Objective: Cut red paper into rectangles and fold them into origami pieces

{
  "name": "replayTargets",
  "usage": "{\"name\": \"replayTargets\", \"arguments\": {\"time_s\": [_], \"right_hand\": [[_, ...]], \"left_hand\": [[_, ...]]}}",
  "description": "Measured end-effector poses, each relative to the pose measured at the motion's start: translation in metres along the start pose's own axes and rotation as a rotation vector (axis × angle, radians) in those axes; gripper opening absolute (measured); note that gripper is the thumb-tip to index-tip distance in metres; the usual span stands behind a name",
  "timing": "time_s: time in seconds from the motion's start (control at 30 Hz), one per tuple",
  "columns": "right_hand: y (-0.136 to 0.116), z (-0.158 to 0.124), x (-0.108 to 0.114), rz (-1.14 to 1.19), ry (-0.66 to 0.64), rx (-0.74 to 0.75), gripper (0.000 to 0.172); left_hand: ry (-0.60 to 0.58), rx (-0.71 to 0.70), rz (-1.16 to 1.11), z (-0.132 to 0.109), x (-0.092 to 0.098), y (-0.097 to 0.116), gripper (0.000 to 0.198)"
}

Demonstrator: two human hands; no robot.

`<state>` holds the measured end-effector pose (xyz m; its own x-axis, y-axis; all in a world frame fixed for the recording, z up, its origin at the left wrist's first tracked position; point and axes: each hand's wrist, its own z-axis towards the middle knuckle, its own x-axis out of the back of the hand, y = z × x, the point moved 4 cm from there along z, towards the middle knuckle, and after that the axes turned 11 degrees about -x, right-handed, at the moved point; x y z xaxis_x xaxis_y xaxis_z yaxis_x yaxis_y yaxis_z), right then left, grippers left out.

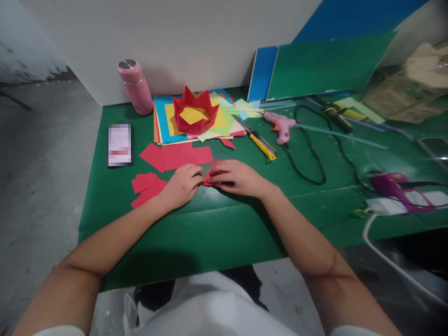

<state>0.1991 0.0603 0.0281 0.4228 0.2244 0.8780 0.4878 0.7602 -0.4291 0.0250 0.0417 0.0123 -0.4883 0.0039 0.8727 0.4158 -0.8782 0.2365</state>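
Note:
Between my two hands, low over the green table, is a small folded piece of red paper [212, 176]. My left hand [185, 183] pinches its left end with bent fingers. From the other side my right hand [240, 178] grips it, thumb and fingers closed and covering part of the fold. Flat red paper sheets [187, 155] lie just beyond my hands. More small red paper pieces [144, 182] are beside my left wrist. Farther back, a red folded-paper ring with pointed tips [196, 123] rests on a stack of coloured paper [161, 126].
A pink bottle [137, 91] and a phone [119, 144] stand and lie at left. Right of the stack are a yellow utility knife [261, 143], a pink glue gun [281, 125] with its black cord, and glue sticks. A power strip [388, 205] sits at far right.

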Motion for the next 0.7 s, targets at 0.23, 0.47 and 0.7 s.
{"name": "replayTargets", "arguments": {"time_s": [0.23,0.47,0.7], "right_hand": [[0.005,-0.001,-0.004,0.017,-0.02,-0.065,0.019],[0.009,0.002,-0.009,0.176,-0.029,-0.22,0.018],[0.011,0.004,-0.012,0.222,-0.027,-0.277,0.015]], "left_hand": [[-0.05,-0.094,-0.146,0.0,-0.004,0.0,0.025],[0.011,0.114,-0.199,0.002,-0.004,0.0,0.02],[-0.026,0.242,-0.118,0.003,-0.004,0.004,0.014]]}}
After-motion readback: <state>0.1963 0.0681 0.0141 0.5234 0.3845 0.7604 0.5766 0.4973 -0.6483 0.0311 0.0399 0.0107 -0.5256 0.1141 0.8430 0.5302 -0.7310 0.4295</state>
